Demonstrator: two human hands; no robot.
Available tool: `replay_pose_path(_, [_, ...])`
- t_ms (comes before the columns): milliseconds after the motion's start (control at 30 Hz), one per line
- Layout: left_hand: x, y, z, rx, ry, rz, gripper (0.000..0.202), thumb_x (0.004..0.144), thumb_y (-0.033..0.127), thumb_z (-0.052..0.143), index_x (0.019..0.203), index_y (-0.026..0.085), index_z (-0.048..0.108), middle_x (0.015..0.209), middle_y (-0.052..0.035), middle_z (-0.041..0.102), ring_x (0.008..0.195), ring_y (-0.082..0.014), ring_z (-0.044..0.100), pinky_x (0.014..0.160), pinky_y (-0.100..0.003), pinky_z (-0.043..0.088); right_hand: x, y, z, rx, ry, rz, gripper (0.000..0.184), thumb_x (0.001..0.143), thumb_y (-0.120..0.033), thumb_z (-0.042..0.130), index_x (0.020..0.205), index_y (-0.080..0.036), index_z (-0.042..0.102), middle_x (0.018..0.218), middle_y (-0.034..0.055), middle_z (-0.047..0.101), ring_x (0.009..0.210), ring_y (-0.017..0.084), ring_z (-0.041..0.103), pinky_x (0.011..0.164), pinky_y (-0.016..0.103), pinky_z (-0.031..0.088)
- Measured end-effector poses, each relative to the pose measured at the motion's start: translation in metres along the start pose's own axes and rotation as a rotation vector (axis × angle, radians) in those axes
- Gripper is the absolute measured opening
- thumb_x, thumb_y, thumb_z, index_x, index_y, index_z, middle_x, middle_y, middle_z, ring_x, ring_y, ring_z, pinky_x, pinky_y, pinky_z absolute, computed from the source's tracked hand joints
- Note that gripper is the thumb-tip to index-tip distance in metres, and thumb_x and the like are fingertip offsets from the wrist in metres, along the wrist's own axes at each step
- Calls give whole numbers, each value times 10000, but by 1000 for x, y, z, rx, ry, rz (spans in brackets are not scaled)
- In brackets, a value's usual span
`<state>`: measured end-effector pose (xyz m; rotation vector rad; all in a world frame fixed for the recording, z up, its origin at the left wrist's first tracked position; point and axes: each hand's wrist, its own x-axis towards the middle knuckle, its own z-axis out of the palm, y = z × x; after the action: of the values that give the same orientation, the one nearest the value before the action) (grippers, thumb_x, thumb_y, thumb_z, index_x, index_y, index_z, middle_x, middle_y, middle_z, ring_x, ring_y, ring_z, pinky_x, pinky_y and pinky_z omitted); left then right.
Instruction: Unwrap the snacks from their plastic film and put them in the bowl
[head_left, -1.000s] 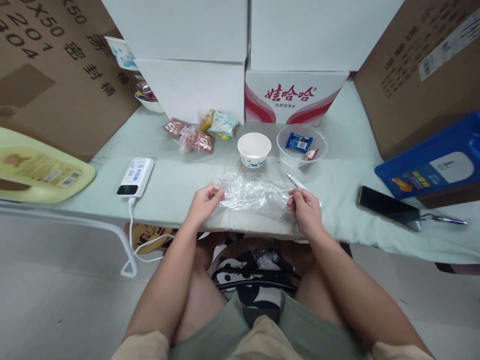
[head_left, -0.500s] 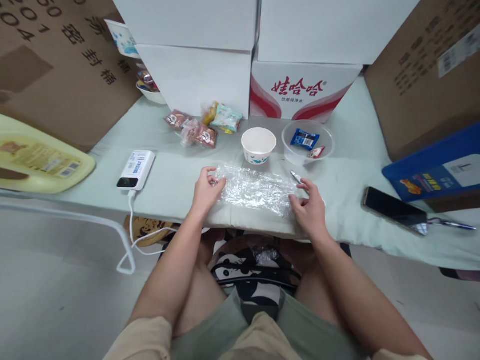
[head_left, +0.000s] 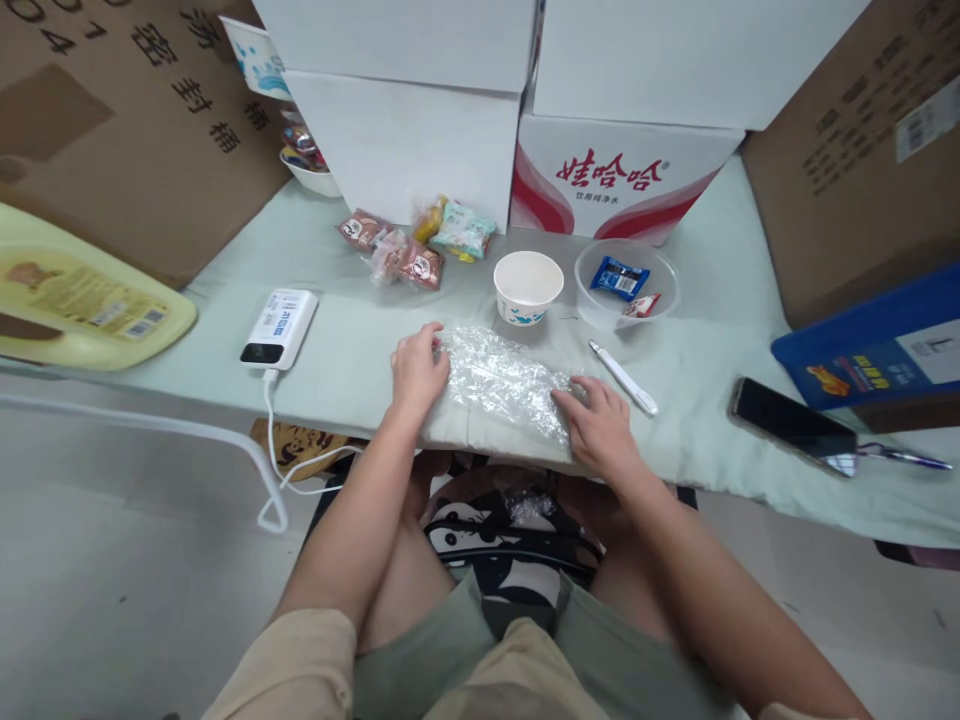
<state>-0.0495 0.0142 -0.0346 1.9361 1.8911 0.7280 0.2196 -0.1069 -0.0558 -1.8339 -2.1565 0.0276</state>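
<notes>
A crinkled sheet of clear plastic wrap (head_left: 501,378) lies flat on the pale green table (head_left: 360,340) near its front edge. My left hand (head_left: 417,368) rests on the sheet's left end, fingers curled over it. My right hand (head_left: 597,424) lies flat on the sheet's right end, fingers stretched out and pressing it down. A white paper bowl (head_left: 528,285) stands just behind the sheet. To the bowl's right, a clear plastic bowl (head_left: 652,300) holds a blue snack packet (head_left: 619,277) and a small red one. A white pen-like tool (head_left: 622,363) lies beside my right hand.
Several snack packets (head_left: 416,245) lie behind the bowls before stacked white boxes (head_left: 480,110). A white power bank (head_left: 280,326) with a cable sits left, a yellow jug (head_left: 82,305) further left. A phone (head_left: 793,425), a pen and a blue box lie right. Brown cartons flank both sides.
The plastic wrap was held stretched and lifted between both hands; it now lies flat on the table. My right hand has opened and moved left onto it, uncovering the white tool.
</notes>
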Motion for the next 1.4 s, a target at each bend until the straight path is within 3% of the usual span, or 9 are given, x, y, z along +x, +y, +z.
replay_pose_path(267, [5, 2, 0, -662, -207, 44, 556, 682, 41, 574, 1200, 241, 546, 822, 13, 611, 781, -156, 603, 750, -280, 450, -56, -14, -50, 97, -106, -100, 455, 927, -289, 531, 1379, -321, 569, 1539, 144, 436, 1451, 404, 351, 1113, 642, 330])
replay_pose_path(467, [3, 10, -5, -882, -366, 104, 519, 667, 123, 665, 1162, 213, 537, 837, 22, 611, 774, -131, 606, 755, -269, 469, 36, -24, -41, 523, -98, 44, 690, 784, -414, 715, 1399, -200, 483, 1421, 176, 573, 1304, 334, 552, 1065, 525, 449])
replay_pose_path(567, [4, 6, -11, -927, -412, 108, 546, 652, 206, 749, 1160, 215, 548, 907, -10, 650, 865, -160, 646, 849, -315, 494, 74, -29, -25, 626, -281, -7, 330, 758, -335, 692, 1052, -196, 639, 1065, 102, 741, 993, 270, 693, 887, 429, 535])
replay_pose_path(633, [5, 0, -16, -952, -357, 86, 638, 589, 233, 829, 1165, 228, 554, 1061, -57, 682, 1074, -199, 642, 988, -347, 462, 80, -31, -17, 760, -353, 17, 120, 813, -328, 607, 830, -210, 599, 802, 26, 732, 731, 191, 689, 729, 340, 537])
replay_pose_path(800, [2, 3, -16, -1284, -411, -156, 716, 572, 460, 866, 1186, 226, 582, 1357, -147, 616, 1317, -273, 555, 1063, -390, 456, 72, -35, -5, 1230, -135, 379, 294, 810, -500, 605, 810, -237, 474, 723, -16, 722, 546, 146, 667, 510, 242, 468])
replay_pose_path(933, [-8, 27, 4, -1174, -656, -324, 529, 603, 421, 862, 1016, 169, 649, 1070, -134, 745, 1019, -252, 707, 920, -380, 533, 75, -35, -3, 1411, -114, 477, 348, 769, -542, 629, 870, -248, 474, 717, -25, 734, 534, 139, 673, 478, 221, 461])
replay_pose_path(1100, [-8, 45, 13, -992, -467, -182, 441, 665, 397, 795, 1007, 195, 605, 867, -29, 757, 763, -176, 714, 722, -293, 542, 70, -24, 1, 1332, -90, 414, 329, 750, -373, 635, 1042, -220, 635, 880, 22, 776, 514, 116, 643, 526, 255, 518])
replay_pose_path(1300, [-8, 47, 5, -859, -592, -208, 472, 704, 422, 734, 1087, 184, 597, 574, 19, 674, 486, -161, 635, 505, -253, 465, 59, -13, -4, 1366, 1, 360, 466, 795, -358, 594, 1248, -268, 658, 1197, 52, 724, 522, 74, 539, 545, 277, 545])
replay_pose_path(1400, [-8, 45, 6, -989, -573, -265, 542, 671, 407, 756, 1150, 205, 599, 585, 21, 675, 504, -173, 650, 497, -261, 470, 59, -7, -7, 1387, -16, 350, 317, 781, -375, 606, 1032, -243, 750, 1171, 57, 724, 573, 95, 577, 555, 282, 525])
